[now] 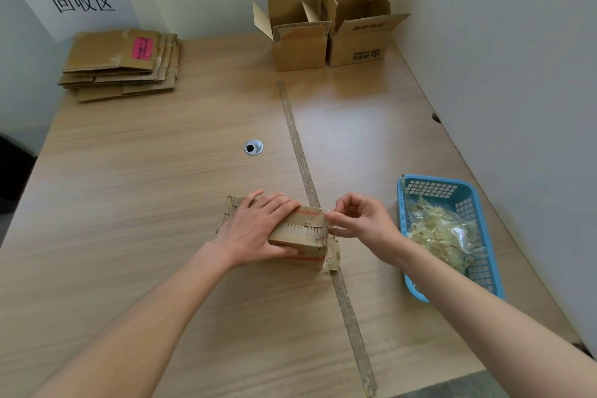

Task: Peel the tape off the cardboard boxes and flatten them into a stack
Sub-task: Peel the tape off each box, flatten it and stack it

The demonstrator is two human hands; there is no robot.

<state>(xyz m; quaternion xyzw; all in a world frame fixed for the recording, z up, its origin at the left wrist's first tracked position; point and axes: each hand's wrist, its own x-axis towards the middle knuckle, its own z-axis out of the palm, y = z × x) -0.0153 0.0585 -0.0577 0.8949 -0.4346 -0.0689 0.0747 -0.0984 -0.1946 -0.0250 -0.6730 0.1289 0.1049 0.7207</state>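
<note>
A small taped cardboard box lies on the wooden table near its front middle. My left hand lies over the box's top, fingers wrapped over it and thumb against the near side, holding it down. My right hand pinches a strip of clear tape at the box's right end, thumb and forefinger together. More loose tape hangs off the box's right near corner. A stack of flattened boxes sits at the far left. Two open cardboard boxes stand at the far right.
A blue plastic basket holding several crumpled tape strips sits to the right of my hands. A round cable hole is in the table's middle. A seam strip runs front to back. White walls close the right and back.
</note>
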